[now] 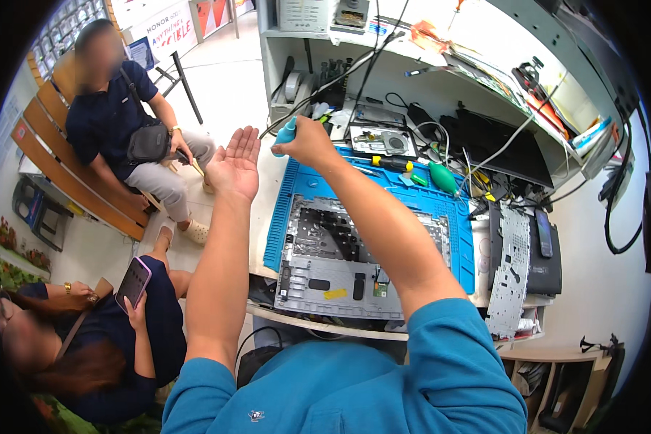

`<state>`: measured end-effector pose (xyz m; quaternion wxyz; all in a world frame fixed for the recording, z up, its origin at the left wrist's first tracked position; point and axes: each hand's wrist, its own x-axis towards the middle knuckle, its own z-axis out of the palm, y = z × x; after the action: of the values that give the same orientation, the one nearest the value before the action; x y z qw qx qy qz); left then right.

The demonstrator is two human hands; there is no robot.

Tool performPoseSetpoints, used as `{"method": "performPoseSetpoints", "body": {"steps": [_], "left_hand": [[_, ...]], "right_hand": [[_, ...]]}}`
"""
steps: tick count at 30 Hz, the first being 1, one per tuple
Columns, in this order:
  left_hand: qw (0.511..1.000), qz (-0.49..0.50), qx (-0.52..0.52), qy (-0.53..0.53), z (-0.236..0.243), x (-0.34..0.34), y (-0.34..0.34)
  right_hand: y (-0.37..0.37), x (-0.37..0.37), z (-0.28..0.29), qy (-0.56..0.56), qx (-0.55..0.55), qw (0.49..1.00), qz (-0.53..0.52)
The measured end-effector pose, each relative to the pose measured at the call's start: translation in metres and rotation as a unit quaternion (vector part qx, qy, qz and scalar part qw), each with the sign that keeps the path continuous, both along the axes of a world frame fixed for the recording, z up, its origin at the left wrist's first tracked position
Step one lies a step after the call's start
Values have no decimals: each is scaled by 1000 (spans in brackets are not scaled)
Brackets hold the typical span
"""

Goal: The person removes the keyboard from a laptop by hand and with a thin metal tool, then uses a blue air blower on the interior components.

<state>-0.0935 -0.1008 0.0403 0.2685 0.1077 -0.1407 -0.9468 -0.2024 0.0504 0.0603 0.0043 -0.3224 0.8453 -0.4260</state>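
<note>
My left hand (235, 163) is held palm up with its fingers out straight, empty, left of the workbench. Just to its right, my right hand (311, 142) grips a small light-blue bottle (285, 133), held at the height of the left fingertips. Below my right forearm, a grey laptop shell (318, 282) with exposed black inner parts lies on a blue silicone mat (459, 275). Along the mat's back edge are a green bulb blower (443, 178) and a yellow-and-black screwdriver (391, 163).
At left, one seated person (108, 116) faces the bench; another (123, 362) holds a phone (133, 282). Behind the mat are cables, small devices and a shelf (477, 61). At right lie a perforated metal plate (508, 275), a black laptop part (546, 267) and a phone (543, 233).
</note>
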Motion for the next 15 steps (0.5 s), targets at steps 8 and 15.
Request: {"method": "performPoseSetpoints", "body": {"steps": [8, 15], "left_hand": [[1000, -13, 0, 1, -5, 9, 0], [1000, -14, -9, -5, -5, 5, 7]], "right_hand": [[-39, -5, -20, 39, 51, 997, -38], [-28, -9, -28, 81, 45, 994, -58]]}}
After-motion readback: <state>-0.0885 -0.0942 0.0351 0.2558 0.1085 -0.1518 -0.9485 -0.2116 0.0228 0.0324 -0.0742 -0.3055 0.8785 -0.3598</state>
